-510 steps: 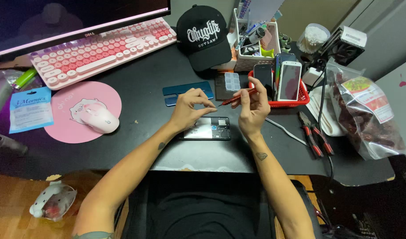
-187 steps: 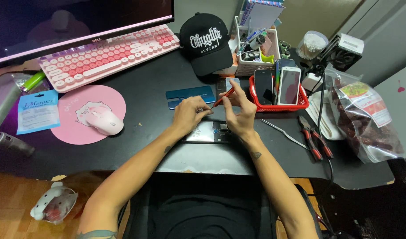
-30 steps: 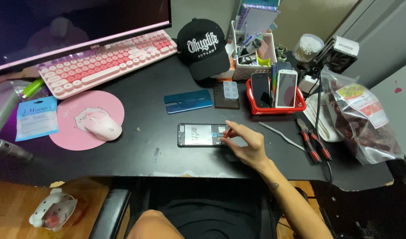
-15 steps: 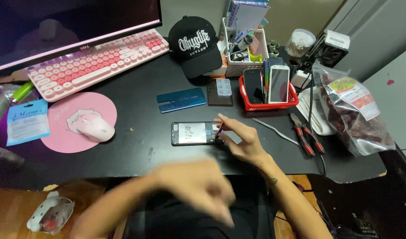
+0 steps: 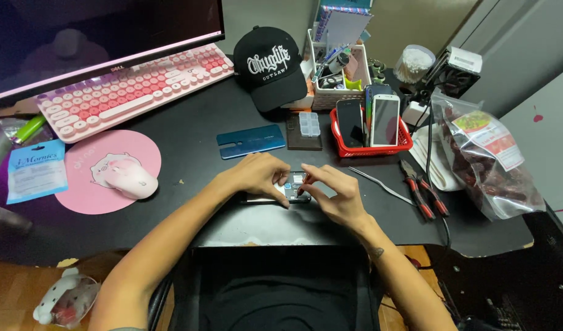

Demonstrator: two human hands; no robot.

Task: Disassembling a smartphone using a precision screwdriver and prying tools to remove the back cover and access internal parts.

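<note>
While both hands were bent over it, an opened phone (image 5: pixel 292 187) with its back cover off was seen lying flat on the black desk (image 5: pixel 189 116), near the middle of the front edge. The left hand (image 5: pixel 259 176) was laid over the phone's left part, fingers curled down and pressed on it. The right hand (image 5: pixel 334 195) was set at the phone's right end, its fingertips (image 5: pixel 306 182) pinched together around a thin red-tipped tool (image 5: pixel 300 191) that was pointed into the exposed inner parts. Just behind the hands, a teal back cover (image 5: pixel 251 140) and a dark flat panel (image 5: pixel 304 136) with a small clear parts box (image 5: pixel 309 122) on it were placed. A red basket (image 5: pixel 368 149) holding upright phones was set towards the right, with metal tweezers (image 5: pixel 379 185) and red-handled pliers (image 5: pixel 424 197) lying near the right front edge. A black cap (image 5: pixel 271 64) was found at the back edge, a pink keyboard (image 5: pixel 131 86) at the back left, and a pink mouse (image 5: pixel 129 180) on a round pink mat (image 5: pixel 85 184) at the left.
</note>
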